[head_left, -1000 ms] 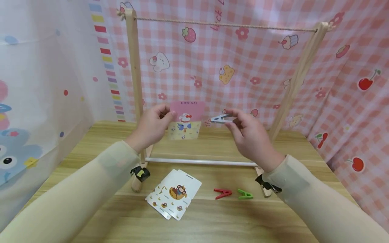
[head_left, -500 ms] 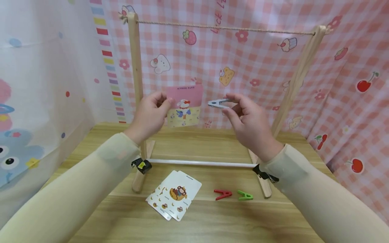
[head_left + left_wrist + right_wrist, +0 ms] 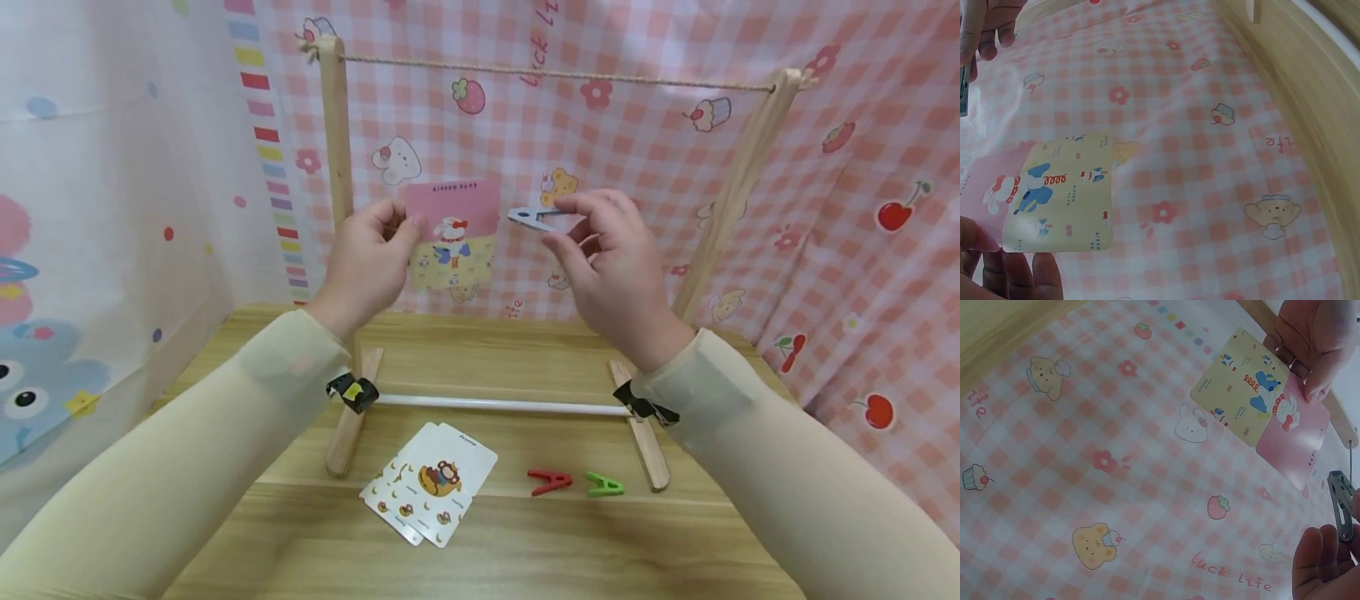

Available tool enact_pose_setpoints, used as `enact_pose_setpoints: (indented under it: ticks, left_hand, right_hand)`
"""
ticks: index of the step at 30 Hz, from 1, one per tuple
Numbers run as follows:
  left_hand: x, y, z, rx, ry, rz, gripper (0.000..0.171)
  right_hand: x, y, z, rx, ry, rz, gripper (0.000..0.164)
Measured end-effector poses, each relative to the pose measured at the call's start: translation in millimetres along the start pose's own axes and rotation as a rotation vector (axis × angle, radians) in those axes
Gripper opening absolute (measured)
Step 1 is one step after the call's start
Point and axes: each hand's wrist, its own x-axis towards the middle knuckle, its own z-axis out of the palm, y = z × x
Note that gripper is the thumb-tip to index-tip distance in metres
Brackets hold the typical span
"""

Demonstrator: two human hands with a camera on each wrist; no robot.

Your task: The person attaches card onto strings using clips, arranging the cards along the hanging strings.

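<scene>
My left hand (image 3: 372, 258) pinches a pink and yellow rabbit card (image 3: 452, 235) by its left edge, thumb in front. The card hangs upright in the air below the twine (image 3: 555, 73) of a wooden frame. To its right, my right hand (image 3: 617, 271) pinches a pale grey-blue clothespin (image 3: 534, 218) by its handles, its nose pointing left at the card. A small gap separates card and clothespin. In the right wrist view the clothespin (image 3: 1341, 503) sits between thumb and fingers, with the card (image 3: 1263, 406) beyond it.
The frame has a left post (image 3: 339, 142), a right post (image 3: 738, 183) and a white bottom rod (image 3: 502, 405). On the wooden table (image 3: 540, 558) lie overlapping white monkey cards (image 3: 435, 483), a red clothespin (image 3: 549, 481) and a green clothespin (image 3: 604, 484). Patterned cloth (image 3: 645, 150) hangs behind.
Both hands have risen toward the twine, carrying the card and the grey-blue clothespin up with them. The things on the table have stayed in place.
</scene>
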Motion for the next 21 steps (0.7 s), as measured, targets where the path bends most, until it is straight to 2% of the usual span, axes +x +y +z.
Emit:
enact_pose_setpoints:
  ticks: [10,21]
  left_hand:
    - [6.3,13.0,-3.5,-0.04,0.029,0.016,0.027]
    - [11.2,26.0,-4.5,-0.08,0.056,0.032,0.027]
  right_hand:
    - [19.3,-9.3,-2.2,-0.001,0.066,-0.075,0.032]
    - [40.5,-15.8,-4.9,-0.014,0.136,-0.095,0.027]
